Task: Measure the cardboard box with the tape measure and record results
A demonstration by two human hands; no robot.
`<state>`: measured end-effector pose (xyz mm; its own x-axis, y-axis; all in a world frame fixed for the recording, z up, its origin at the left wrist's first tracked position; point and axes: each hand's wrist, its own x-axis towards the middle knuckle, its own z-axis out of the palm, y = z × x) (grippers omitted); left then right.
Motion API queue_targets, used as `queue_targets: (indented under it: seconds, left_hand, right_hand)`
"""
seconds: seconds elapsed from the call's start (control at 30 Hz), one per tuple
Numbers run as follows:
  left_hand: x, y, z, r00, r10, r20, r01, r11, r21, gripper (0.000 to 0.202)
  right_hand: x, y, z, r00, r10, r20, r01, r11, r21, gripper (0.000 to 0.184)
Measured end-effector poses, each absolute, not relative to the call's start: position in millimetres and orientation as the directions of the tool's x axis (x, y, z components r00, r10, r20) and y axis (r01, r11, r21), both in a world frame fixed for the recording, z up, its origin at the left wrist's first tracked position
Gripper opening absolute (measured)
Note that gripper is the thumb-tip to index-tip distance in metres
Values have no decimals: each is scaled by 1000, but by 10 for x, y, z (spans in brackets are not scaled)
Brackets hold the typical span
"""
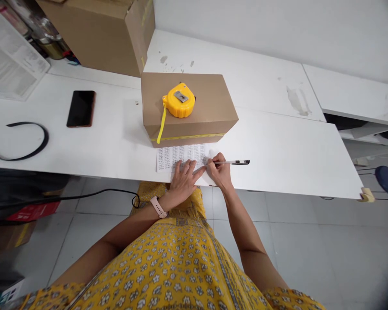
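Bright, even light; warped edges

A white surface [278, 155] runs along a plain white wall [278, 30]. Below lies a floor [310, 249] of pale grey tiles. Light is even.

A white table [278, 150] carries a cardboard box [189, 107], a printed sheet [181, 156], a black phone [81, 108], a black strap [19, 140] and a larger carton [106, 34].
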<state>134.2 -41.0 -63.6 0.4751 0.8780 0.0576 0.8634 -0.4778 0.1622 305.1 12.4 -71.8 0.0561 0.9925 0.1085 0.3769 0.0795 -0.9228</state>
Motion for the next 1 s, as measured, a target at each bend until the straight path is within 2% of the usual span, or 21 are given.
queue_targets:
  seconds: [0.77, 1.0]
  left_hand:
    - [1339, -403, -608, 480, 876, 49, 862, -481, 163, 76]
    - [1340, -405, -621, 477, 878, 43, 864, -477, 162, 76]
  right_hand:
    - [3039, 123, -701, 80, 987, 136, 378, 96, -921, 27]
    - [3053, 125, -729, 91, 991, 99, 379, 58, -924, 24]
